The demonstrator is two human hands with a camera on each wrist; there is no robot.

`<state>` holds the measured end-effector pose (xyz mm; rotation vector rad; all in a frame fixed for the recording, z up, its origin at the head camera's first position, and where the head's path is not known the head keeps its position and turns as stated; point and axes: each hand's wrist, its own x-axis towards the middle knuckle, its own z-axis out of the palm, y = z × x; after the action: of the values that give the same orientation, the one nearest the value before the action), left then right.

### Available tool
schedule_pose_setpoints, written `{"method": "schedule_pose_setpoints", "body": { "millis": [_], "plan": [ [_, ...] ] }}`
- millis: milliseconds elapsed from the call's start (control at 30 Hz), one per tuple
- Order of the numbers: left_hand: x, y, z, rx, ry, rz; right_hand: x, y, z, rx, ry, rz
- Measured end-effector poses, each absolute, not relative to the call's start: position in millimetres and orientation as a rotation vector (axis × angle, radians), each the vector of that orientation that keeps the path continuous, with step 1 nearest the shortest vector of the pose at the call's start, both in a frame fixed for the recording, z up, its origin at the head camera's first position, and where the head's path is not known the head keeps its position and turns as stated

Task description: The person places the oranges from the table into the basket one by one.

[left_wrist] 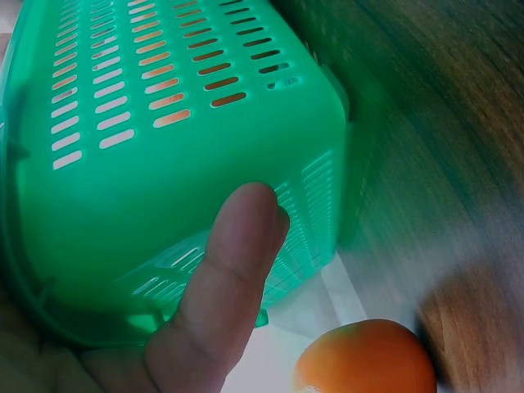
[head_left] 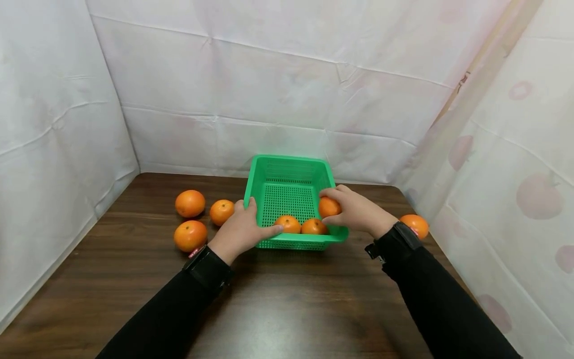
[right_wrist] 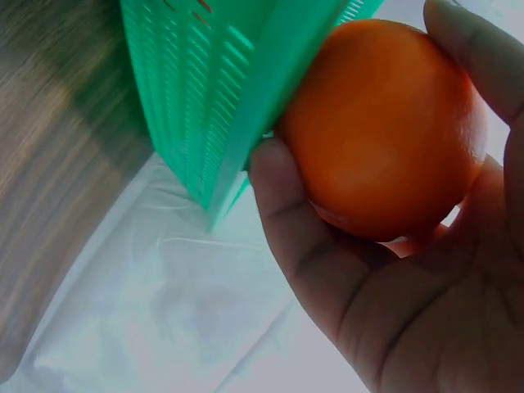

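A green plastic basket (head_left: 287,197) with slotted walls stands at the back of the table. Two oranges (head_left: 288,224) lie in its near end. My left hand (head_left: 242,230) grips the basket's near left corner, thumb over the rim; in the left wrist view one finger (left_wrist: 237,270) lies along the outer wall. My right hand (head_left: 356,210) holds another orange (right_wrist: 381,131) at the basket's right rim, fingers and thumb around the fruit. From the right wrist view, the fruit is close against the green rim; whether it touches cannot be told.
Left of the basket, three oranges (head_left: 190,203) sit on the dark wooden table (head_left: 287,299). One more orange (head_left: 414,226) lies by the right edge, beyond my right wrist. White sheets (head_left: 269,89) hang behind and on both sides.
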<state>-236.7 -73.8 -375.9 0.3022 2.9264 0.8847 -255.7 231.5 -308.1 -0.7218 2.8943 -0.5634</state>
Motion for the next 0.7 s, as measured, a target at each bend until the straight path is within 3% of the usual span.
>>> {"method": "schedule_pose_setpoints", "body": {
  "millis": [700],
  "plan": [
    [-236.5, -67.5, -376.1, 0.298, 2.930, 0.859, -290.1, 226.8, -327.7, -0.804, 2.840, -0.454]
  ]
}}
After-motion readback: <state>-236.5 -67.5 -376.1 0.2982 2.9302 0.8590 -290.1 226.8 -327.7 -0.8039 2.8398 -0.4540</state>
